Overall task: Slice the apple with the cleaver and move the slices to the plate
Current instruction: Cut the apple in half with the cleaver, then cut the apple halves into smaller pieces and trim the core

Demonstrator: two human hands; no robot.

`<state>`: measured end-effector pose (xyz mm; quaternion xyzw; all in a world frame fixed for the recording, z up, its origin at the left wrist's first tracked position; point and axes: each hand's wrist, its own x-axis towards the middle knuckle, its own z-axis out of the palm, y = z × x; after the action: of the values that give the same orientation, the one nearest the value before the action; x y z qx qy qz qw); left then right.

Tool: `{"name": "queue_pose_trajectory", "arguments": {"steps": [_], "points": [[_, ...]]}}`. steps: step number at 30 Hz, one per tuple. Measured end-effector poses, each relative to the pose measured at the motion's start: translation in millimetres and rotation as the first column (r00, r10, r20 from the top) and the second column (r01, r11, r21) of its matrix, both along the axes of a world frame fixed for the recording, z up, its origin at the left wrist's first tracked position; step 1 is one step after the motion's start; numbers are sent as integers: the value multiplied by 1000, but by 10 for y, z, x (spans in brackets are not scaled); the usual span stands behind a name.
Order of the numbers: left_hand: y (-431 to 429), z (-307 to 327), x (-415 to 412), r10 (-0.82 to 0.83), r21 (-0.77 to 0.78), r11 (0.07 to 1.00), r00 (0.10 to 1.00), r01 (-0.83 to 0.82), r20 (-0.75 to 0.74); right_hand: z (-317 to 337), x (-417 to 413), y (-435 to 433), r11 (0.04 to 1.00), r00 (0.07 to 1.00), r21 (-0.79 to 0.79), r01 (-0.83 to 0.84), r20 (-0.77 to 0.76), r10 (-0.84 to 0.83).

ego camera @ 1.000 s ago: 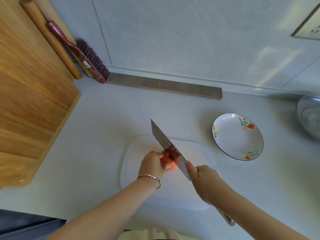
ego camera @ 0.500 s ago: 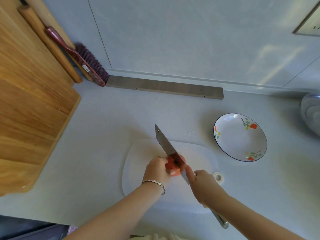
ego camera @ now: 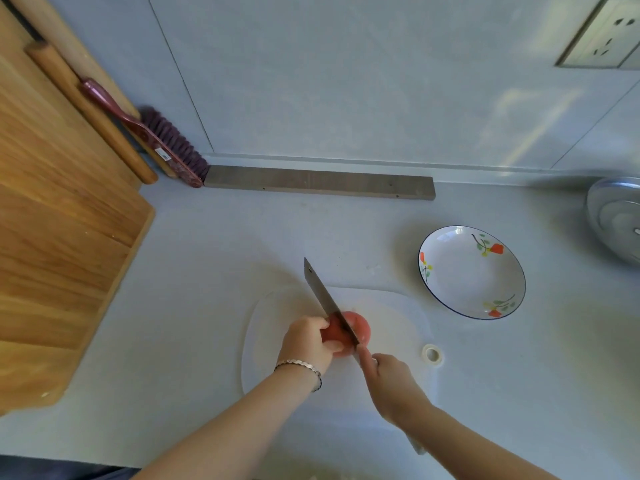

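One brush label point(ego camera: 162, 153), unreadable; L hand point(ego camera: 306, 337) holds apple point(ego camera: 360, 326), R hand point(ego camera: 391, 379) cleaver point(ego camera: 320, 292).

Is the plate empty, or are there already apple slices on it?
Empty: the plate shows only its painted flowers; the apple is on the cutting board.

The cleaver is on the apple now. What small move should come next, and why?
Probably press the cleaver straight down through the apple: its edge sits across the top, the left hand steadies it, and the plate holds no slices.
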<state>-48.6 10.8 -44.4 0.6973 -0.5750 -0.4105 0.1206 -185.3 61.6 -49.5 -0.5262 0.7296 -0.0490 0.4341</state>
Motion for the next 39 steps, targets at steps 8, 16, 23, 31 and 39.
{"name": "queue_pose_trajectory", "arguments": {"steps": [8,16,23,31,39], "points": [[108,-38,23,38,-3,999,999,-38,-17,-8,24,93,998,999,-32,45,4,-45],[268,-98,136,42,22,999,992,-40,-121,195,-80,-119,974,970,160,161,155,-185],[404,-376,224,0,-8,1000,992,-1,-125,392,-165,34,978,946,106,181,252,-202],[357,-393,350,-3,-51,999,990,-5,-141,509,-258,115,963,926,130,238,269,-265],[147,-149,422,-265,-44,946,845,320,464,543,-304,115,958,924,139,251,259,-280]]}}
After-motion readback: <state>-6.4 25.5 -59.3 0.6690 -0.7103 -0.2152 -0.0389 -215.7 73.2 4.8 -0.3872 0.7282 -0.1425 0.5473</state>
